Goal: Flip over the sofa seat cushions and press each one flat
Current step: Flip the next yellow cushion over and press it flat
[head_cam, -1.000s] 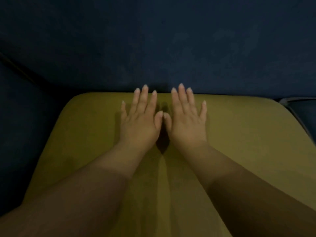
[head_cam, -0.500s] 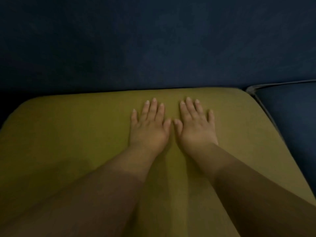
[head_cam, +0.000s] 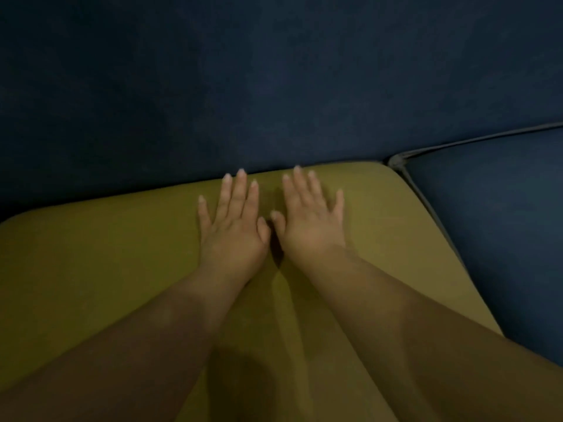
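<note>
left hand (head_cam: 233, 229): palm down, fingers straight and spread, flat on the olive cushion (head_cam: 91, 269)
right hand (head_cam: 309, 220): same pose just beside it, thumbs nearly meeting
fingertips (head_cam: 241, 172): near the cushion's back edge
sofa backrest (head_cam: 274, 86): dark blue, behind the cushion
blue cushion (head_cam: 493, 223): piped edge, touching the olive one's right side

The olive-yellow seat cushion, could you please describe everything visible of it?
The olive-yellow seat cushion looks like smooth soft fabric with rounded corners, lying flat, its back edge against the dark blue backrest. A piped blue cushion sits beside its right edge. The left hand and right hand rest on it palms down, fingers straight.
</note>
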### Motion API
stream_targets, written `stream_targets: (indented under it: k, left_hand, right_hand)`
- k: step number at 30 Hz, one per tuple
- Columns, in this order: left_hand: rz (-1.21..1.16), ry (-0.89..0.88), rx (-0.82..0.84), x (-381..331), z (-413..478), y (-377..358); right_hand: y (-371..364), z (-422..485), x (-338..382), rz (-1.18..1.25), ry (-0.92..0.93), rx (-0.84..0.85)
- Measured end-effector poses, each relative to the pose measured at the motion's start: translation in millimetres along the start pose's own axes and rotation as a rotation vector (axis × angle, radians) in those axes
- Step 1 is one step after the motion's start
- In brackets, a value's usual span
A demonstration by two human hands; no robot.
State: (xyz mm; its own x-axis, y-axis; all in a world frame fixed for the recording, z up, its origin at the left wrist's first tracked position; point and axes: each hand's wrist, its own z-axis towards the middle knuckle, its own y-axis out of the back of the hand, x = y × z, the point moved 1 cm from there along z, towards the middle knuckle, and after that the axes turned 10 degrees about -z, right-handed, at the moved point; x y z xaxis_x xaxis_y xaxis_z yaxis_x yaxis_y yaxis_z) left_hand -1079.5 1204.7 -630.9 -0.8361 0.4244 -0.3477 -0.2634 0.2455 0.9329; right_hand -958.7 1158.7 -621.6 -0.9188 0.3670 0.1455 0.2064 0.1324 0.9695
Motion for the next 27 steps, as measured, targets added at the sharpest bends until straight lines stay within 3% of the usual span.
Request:
stream_targets:
  k: [2, 4, 9, 11, 15, 17, 19, 22, 25, 27]
  left_hand:
    - [-0.069, -0.065, -0.071, -33, 9, 3]
    - [-0.107, -0.095, -0.076, -56, 11, -5]
    - [0.071, -0.050, 0.172, -61, -2, -48]
    - [0.067, -0.033, 0.196, -71, 4, -39]
    - [-0.075, -0.164, 0.041, -109, 2, -26]
    - [-0.071, -0.192, 0.100, -127, -15, -44]
    - [0.014, -0.161, 0.203, -130, -24, -65]
    - [0.027, -0.152, 0.246, -131, -18, -65]
    - [-0.072, -0.239, 0.075, -129, -23, -43]
    - [-0.081, -0.229, 0.061, -124, -37, -41]
  right_hand:
    - [18, -3, -26, 0.012, -0.083, -0.185]
    - [19, -10, -56, 0.010, -0.137, -0.260]
    - [-19, -25, -90, -0.083, -0.129, 0.086]
    - [-8, -24, -91, -0.066, -0.127, 0.093]
    - [11, -35, -116, -0.057, -0.211, -0.143]
    - [1, -52, -130, -0.059, -0.240, -0.086]
    - [-14, -59, -136, -0.052, -0.247, 0.076]
    - [-11, -55, -139, -0.018, -0.238, 0.123]
    - [6, -70, -141, 0.021, -0.258, -0.130]
    - [3, -92, -138, 0.003, -0.273, -0.209]
